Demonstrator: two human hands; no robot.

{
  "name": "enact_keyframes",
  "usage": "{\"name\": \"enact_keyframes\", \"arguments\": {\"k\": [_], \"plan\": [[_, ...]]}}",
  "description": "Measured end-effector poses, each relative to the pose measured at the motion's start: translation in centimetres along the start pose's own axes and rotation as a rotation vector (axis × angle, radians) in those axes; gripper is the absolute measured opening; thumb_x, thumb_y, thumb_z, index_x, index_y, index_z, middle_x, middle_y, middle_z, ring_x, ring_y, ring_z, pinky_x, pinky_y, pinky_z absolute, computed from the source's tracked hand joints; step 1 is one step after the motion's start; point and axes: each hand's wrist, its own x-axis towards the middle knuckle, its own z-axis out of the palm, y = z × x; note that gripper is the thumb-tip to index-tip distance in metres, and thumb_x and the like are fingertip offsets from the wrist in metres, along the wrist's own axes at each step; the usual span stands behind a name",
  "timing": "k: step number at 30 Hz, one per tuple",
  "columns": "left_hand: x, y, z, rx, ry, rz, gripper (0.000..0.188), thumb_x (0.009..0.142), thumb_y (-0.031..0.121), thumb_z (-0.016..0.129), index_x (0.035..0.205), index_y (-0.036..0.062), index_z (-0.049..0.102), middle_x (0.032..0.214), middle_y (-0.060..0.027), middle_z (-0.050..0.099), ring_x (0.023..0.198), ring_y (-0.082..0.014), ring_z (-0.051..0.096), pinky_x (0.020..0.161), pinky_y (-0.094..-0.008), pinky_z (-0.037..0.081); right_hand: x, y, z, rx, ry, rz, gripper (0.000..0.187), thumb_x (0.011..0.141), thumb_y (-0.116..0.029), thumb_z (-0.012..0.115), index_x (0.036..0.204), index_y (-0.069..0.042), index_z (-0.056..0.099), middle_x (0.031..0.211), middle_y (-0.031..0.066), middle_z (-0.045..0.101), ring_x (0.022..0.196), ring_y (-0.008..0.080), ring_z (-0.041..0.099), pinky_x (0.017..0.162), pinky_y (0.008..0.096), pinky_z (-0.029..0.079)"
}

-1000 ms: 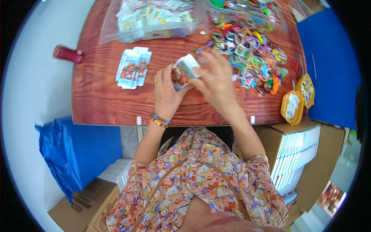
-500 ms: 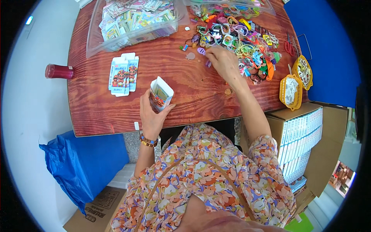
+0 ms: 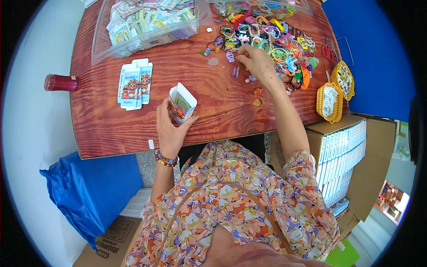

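Note:
My left hand [image 3: 171, 129] is closed around a small printed carton [image 3: 181, 104], held tilted above the near part of the table. The carton's top is open, and a greenish card shows inside it. My right hand [image 3: 258, 66] rests at the left edge of a heap of small colourful trinkets [image 3: 282, 49], its fingers bent together. Whatever is between those fingertips is hidden. Next to them lie a purple tag [image 3: 230, 56] and purple slivers [image 3: 235, 71]. A small orange piece [image 3: 258, 91] sits beside my right wrist.
Flattened cartons [image 3: 134, 84] lie on the left, near a dark red jar [image 3: 61, 82]. A clear bin of cards [image 3: 147, 38] stands at the far left. Yellow baskets [image 3: 330, 103] and red-handled scissors [image 3: 328, 52] are on the right. A cardboard box [image 3: 356, 133] holds stacked cartons.
My right hand has shifted slightly right, away from the purple tag. The purple slivers and the orange piece show more plainly. My left hand keeps the carton. The whole view has shifted slightly.

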Motion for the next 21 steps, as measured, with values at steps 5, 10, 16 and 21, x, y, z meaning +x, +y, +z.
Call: {"name": "enact_keyframes", "arguments": {"k": [5,10,16,21], "plan": [[-0.3,-0.3,0.3,-0.01,-0.011,-0.017,0.082,0.069,0.02,0.09,0.135,-0.0014,0.046,0.117,-0.0169,0.054,0.107,-0.0327,0.057,0.089,-0.0426,0.048,-1.6,-0.8,-0.8,-0.044,-0.036,0.004,0.023,0.089,-0.024,0.069,0.1,-0.004,0.068,0.075,0.0102,0.069,0.067,0.0223,0.065,0.062,0.0355,0.049],[-0.1,-0.1,0.5,0.016,-0.01,-0.004,0.082,0.069,0.02,0.09,0.135,-0.001,0.047,0.117,-0.0167,0.054,0.109,-0.033,0.056,0.091,-0.0428,0.048,-3.4,0.1,1.4,0.026,-0.024,-0.175,0.029,0.082,-0.013,0.076,0.107,-0.002,0.066,0.084,0.0109,0.067,0.075,0.023,0.065,0.068,0.035,0.051],[-0.3,-0.1,0.6,-0.023,-0.014,-0.018,0.082,0.068,0.02,0.09,0.134,-0.0008,0.046,0.118,-0.0169,0.054,0.109,-0.0331,0.056,0.091,-0.0427,0.047,-2.9,0.3,1.4,0.105,-0.111,-0.166,0.025,0.084,-0.01,0.073,0.107,0.0,0.067,0.088,0.0082,0.067,0.078,0.0172,0.064,0.07,0.033,0.051],[0.1,1.1,0.3,0.024,-0.02,0.02,0.081,0.067,0.018,0.09,0.134,-0.0006,0.047,0.117,-0.0172,0.055,0.108,-0.0333,0.056,0.09,-0.0424,0.048,-0.5,0.0,1.1,-0.016,0.098,-0.154,0.023,0.089,-0.016,0.066,0.111,-0.01,0.069,0.093,0.0089,0.067,0.078,0.0273,0.066,0.072,0.0378,0.054]]}}
